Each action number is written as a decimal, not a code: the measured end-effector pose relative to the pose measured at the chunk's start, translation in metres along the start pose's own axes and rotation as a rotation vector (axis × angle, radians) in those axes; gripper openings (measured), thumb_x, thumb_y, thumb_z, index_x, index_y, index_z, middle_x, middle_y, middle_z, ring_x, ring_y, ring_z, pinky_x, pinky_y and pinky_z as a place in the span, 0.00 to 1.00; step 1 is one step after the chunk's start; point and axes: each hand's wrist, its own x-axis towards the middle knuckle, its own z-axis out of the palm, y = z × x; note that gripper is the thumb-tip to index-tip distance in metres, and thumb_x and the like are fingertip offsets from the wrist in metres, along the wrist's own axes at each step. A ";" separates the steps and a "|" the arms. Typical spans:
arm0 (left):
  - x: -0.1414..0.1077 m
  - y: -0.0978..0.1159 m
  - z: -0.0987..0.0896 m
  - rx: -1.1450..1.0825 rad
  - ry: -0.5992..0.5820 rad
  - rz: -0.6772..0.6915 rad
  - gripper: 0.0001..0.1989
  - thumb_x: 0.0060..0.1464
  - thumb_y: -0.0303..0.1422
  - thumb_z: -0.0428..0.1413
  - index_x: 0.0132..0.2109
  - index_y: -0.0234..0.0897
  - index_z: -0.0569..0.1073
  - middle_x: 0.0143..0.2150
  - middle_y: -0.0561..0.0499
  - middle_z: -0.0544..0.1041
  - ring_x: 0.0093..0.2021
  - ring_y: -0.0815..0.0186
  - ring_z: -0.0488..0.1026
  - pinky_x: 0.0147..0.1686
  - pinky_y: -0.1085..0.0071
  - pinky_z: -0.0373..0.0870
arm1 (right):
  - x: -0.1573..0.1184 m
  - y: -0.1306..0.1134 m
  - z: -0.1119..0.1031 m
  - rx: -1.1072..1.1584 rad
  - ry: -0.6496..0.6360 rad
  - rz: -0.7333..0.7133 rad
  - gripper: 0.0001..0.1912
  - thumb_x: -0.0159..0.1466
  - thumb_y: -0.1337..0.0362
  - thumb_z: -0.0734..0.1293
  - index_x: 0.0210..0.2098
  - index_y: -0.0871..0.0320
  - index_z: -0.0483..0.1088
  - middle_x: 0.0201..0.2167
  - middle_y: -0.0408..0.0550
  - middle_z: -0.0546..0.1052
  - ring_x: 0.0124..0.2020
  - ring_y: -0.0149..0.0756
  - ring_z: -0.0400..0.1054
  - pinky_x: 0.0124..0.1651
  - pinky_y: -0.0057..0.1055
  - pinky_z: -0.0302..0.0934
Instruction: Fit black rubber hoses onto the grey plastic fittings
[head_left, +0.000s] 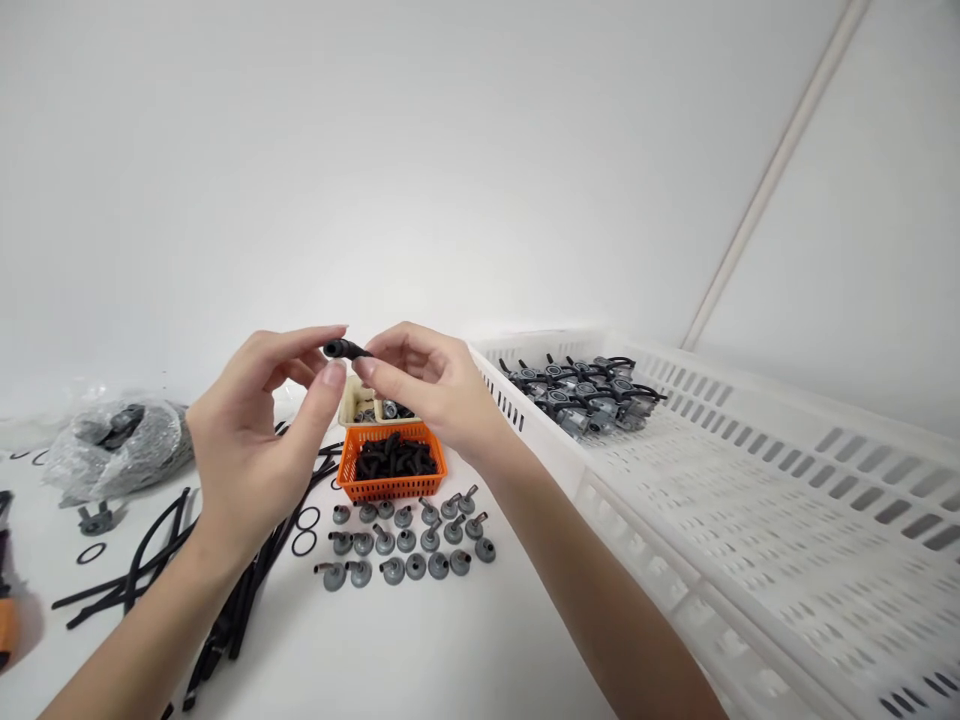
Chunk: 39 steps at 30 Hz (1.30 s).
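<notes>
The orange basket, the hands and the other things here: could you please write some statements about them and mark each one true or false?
1. The left hand and the right hand both hold one black tube. True.
2. The orange basket is full of white pieces. False: the pieces in the orange basket are black.
3. The grey parts stand in rows on the table. True.
4. The white crate is to the left of the orange basket. False: the white crate is to its right.
5. A clear plastic bag lies to the left of the orange basket. True.
</notes>
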 end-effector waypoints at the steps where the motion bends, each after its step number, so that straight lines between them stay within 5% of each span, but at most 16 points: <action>1: 0.000 -0.001 0.000 0.004 -0.008 0.000 0.09 0.56 0.33 0.57 0.45 0.48 0.76 0.36 0.54 0.75 0.33 0.68 0.71 0.36 0.67 0.72 | 0.000 0.001 -0.001 -0.017 -0.020 0.006 0.12 0.56 0.56 0.71 0.32 0.58 0.70 0.30 0.42 0.73 0.32 0.29 0.67 0.37 0.28 0.63; 8: 0.001 -0.004 0.001 0.119 -0.070 -0.011 0.08 0.54 0.34 0.59 0.42 0.48 0.76 0.37 0.54 0.75 0.35 0.67 0.72 0.42 0.65 0.72 | 0.001 0.001 -0.007 -0.202 -0.191 0.052 0.10 0.58 0.57 0.69 0.33 0.58 0.71 0.32 0.43 0.75 0.33 0.30 0.69 0.38 0.30 0.63; 13: 0.004 -0.009 0.002 0.257 -0.126 -0.065 0.08 0.54 0.35 0.58 0.42 0.44 0.76 0.38 0.53 0.75 0.33 0.68 0.72 0.42 0.66 0.72 | -0.002 0.002 -0.022 -0.541 -0.210 0.157 0.11 0.58 0.57 0.70 0.37 0.56 0.74 0.33 0.46 0.77 0.33 0.33 0.70 0.35 0.30 0.61; 19: 0.001 -0.033 0.005 0.328 -0.602 -0.285 0.13 0.55 0.40 0.55 0.46 0.41 0.75 0.44 0.48 0.77 0.34 0.65 0.76 0.36 0.67 0.73 | -0.002 0.006 -0.039 -0.738 -0.209 0.267 0.14 0.59 0.56 0.69 0.43 0.55 0.73 0.35 0.47 0.78 0.34 0.35 0.71 0.34 0.29 0.59; 23: -0.003 -0.041 0.009 0.426 -0.746 -0.309 0.17 0.57 0.41 0.51 0.51 0.43 0.72 0.45 0.49 0.78 0.37 0.62 0.77 0.38 0.64 0.72 | -0.002 0.007 -0.040 -0.806 -0.285 0.265 0.14 0.61 0.57 0.67 0.44 0.55 0.72 0.37 0.48 0.78 0.36 0.35 0.71 0.33 0.29 0.59; 28: -0.002 -0.040 0.006 0.496 -0.868 -0.328 0.16 0.58 0.43 0.48 0.47 0.44 0.74 0.40 0.50 0.80 0.36 0.61 0.77 0.35 0.66 0.71 | 0.000 0.015 -0.033 -0.783 -0.506 0.297 0.12 0.57 0.61 0.69 0.41 0.56 0.73 0.34 0.47 0.78 0.32 0.35 0.70 0.29 0.28 0.57; 31: -0.002 -0.043 0.002 0.543 -0.985 -0.323 0.15 0.58 0.44 0.47 0.43 0.44 0.74 0.41 0.50 0.80 0.37 0.60 0.77 0.34 0.66 0.71 | 0.000 0.025 -0.024 -0.793 -0.526 0.328 0.06 0.54 0.63 0.70 0.30 0.58 0.73 0.26 0.46 0.76 0.26 0.32 0.68 0.24 0.27 0.54; 35: -0.005 -0.049 -0.005 0.725 -1.104 -0.311 0.11 0.54 0.37 0.49 0.40 0.45 0.75 0.41 0.50 0.80 0.38 0.57 0.77 0.33 0.65 0.69 | -0.003 0.039 -0.004 -0.867 -0.658 0.370 0.11 0.55 0.62 0.69 0.19 0.58 0.69 0.15 0.42 0.68 0.16 0.28 0.60 0.19 0.28 0.48; 39: -0.005 -0.052 -0.008 0.863 -1.123 -0.265 0.15 0.50 0.30 0.47 0.42 0.44 0.75 0.42 0.48 0.80 0.41 0.54 0.76 0.36 0.62 0.68 | -0.010 0.058 0.021 -0.960 -0.731 0.267 0.04 0.56 0.65 0.69 0.32 0.58 0.75 0.28 0.46 0.77 0.24 0.33 0.68 0.23 0.28 0.53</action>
